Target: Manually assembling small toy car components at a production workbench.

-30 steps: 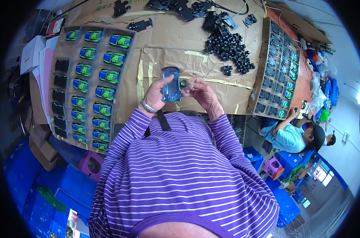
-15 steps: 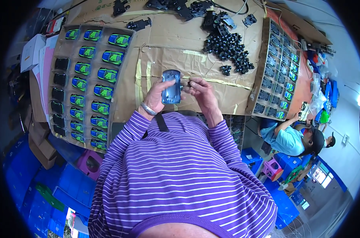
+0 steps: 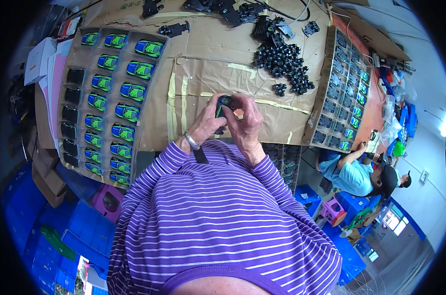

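Observation:
Both hands meet over the cardboard-covered table, in front of my striped shirt. My left hand [image 3: 205, 123] is closed round a toy car body [image 3: 220, 111], now seen edge-on with a strip of green showing; fingers hide most of it. A small dark round part [image 3: 225, 101] sits at its far end, between my hands. My right hand [image 3: 245, 122] has its thumb and fingers pressed round that small part. Whether the part is seated in the body, I cannot tell.
A divided tray [image 3: 151, 64] of green-and-blue toy cars stands at left. Small black wheel-like parts [image 3: 282, 61] lie heaped beyond my right hand, with black chassis pieces [image 3: 228, 11] at the far edge. Another tray [image 3: 315, 118] stands right; a co-worker [image 3: 353, 174] sits beyond.
The car body has turned from showing its hollow grey inside to edge-on. My right hand has moved left against it, bringing the small dark part to its far end.

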A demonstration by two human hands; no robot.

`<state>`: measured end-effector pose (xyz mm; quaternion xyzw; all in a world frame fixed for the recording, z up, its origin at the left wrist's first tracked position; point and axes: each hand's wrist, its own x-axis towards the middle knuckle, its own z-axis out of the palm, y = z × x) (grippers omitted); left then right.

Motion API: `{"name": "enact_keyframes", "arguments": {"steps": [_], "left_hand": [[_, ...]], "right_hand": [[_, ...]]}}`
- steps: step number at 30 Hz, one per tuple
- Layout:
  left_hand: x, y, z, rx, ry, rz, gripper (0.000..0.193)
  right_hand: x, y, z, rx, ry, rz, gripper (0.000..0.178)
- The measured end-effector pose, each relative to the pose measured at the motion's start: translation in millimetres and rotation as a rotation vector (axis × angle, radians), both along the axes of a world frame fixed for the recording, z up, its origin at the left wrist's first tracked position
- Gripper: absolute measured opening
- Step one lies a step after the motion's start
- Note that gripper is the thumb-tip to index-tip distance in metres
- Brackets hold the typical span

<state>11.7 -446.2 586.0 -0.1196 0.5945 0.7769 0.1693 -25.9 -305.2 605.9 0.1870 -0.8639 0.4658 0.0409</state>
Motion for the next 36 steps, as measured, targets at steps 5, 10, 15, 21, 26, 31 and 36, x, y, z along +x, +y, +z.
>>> {"name": "enact_keyframes", "arguments": {"steps": [5,10,15,21,26,31,36], "left_hand": [[-3.1,-4.9,19.0,0.331,-0.139,0.027,0.057],[-5.6,-9.0,19.8,0.557,-0.213,0.121,0.048],[-8.5,-10.6,13.0,0.646,-0.224,0.142,0.041],[-9.5,5.0,-3.9,0.213,-0.114,0.158,0.041],[-10.4,13.1,-15.6,0.238,-0.106,0.306,0.032],[-12.0,8.2,-11.7,0.252,-0.122,0.395,0.034],[-9.3,-40.3,-28.8,0.227,-0.211,0.602,0.029]], "right_hand": [[-0.8,1.9,4.1,0.025,0.018,0.047,0.035],[-2.2,-0.3,23.8,0.005,0.088,0.016,0.032],[-6.4,7.1,30.1,0.138,0.107,-0.069,0.029],[-1.2,4.0,10.5,0.088,-0.055,-0.057,0.021],[-7.8,-2.2,7.4,0.091,-0.039,-0.075,0.022],[-19.0,-11.5,0.5,-0.061,-0.327,-0.130,0.027],[-85.3,-44.4,-49.2,0.007,-0.210,0.034,0.036]]}}
